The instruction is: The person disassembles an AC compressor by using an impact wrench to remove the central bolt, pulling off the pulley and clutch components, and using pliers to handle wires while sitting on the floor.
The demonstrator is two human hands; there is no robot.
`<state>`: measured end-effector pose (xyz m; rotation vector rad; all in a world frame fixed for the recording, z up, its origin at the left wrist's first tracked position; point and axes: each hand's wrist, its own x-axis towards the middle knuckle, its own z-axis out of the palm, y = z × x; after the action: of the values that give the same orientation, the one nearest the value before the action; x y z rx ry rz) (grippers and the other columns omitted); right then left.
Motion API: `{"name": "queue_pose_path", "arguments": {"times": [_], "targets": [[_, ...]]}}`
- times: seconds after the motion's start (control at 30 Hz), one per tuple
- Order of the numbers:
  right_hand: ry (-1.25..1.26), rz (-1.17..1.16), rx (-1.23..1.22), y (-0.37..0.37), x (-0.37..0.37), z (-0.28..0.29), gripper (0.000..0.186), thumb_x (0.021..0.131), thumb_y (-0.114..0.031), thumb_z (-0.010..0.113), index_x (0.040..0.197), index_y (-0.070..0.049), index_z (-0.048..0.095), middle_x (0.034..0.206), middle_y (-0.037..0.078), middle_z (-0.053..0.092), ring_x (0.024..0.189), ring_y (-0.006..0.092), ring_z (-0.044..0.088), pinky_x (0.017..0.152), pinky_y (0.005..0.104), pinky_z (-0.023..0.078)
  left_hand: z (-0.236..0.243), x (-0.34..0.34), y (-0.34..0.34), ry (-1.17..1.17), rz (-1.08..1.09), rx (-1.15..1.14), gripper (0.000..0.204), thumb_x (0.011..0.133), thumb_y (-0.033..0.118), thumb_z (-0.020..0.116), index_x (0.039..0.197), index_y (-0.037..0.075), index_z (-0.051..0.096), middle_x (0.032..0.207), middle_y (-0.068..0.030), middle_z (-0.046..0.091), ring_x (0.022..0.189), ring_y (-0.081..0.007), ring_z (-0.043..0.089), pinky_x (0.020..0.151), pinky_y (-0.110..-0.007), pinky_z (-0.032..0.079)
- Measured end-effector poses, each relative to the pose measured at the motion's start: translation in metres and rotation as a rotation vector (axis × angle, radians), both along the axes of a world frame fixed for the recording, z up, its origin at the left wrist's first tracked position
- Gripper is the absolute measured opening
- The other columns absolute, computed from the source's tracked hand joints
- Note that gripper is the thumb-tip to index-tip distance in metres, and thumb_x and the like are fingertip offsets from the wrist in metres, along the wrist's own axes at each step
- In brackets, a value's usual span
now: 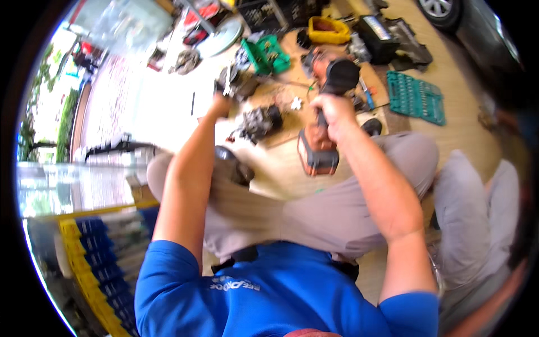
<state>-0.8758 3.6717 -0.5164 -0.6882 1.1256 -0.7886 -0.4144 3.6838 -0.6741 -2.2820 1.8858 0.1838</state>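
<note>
My right hand (pixel 338 112) is wrapped round the handle of an orange and black cordless power tool (pixel 340 76). Its battery pack (pixel 319 157) hangs toward my knees and its head points away from me. To the left, my left hand (pixel 222 105) is at the near side of a greyish metal machine part (pixel 241 84); its fingers are blurred and partly hidden. A bright silvery strip stands up just beyond that hand. Between my hands, a second metal part (pixel 259 122) with a dark round end lies on a cardboard sheet (pixel 289 135).
Beyond are an open green case (pixel 266 55), a yellow tray (pixel 328 30), a black battery-like box (pixel 376 38) and a round stand base (pixel 222 39). A teal socket set (pixel 415 96) lies right, near a car (pixel 483 33). Another person's legs (pixel 469 219) are close on my right.
</note>
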Motion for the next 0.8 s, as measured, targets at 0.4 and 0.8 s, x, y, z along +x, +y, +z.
{"name": "queue_pose_path", "arguments": {"times": [0.4, 0.8], "targets": [[0.059, -0.109, -0.149, -0.004, -0.046, -0.003, 0.011, 0.066, 0.004, 0.067, 0.071, -0.003, 0.06, 0.067, 0.002, 0.058, 0.058, 0.0147, 0.056, 0.055, 0.0312, 0.045, -0.099, -0.099, 0.055, 0.004, 0.103, 0.527, 0.026, 0.082, 0.018, 0.066, 0.103, 0.004, 0.067, 0.104, -0.0194, 0.068, 0.1, -0.0348, 0.065, 0.084, -0.04, 0.053], [-0.002, -0.087, -0.027, -0.007, -0.052, 0.0, 0.018, 0.068, 0.006, 0.066, 0.082, -0.002, 0.06, 0.077, 0.002, 0.059, 0.066, 0.0143, 0.058, 0.061, 0.0293, 0.048, -0.034, -0.164, -0.017, 0.454, 0.005, 0.399, 0.034, 0.086, 0.033, 0.061, 0.092, 0.001, 0.069, 0.094, -0.0214, 0.068, 0.09, -0.0347, 0.065, 0.08, -0.042, 0.051]]}}
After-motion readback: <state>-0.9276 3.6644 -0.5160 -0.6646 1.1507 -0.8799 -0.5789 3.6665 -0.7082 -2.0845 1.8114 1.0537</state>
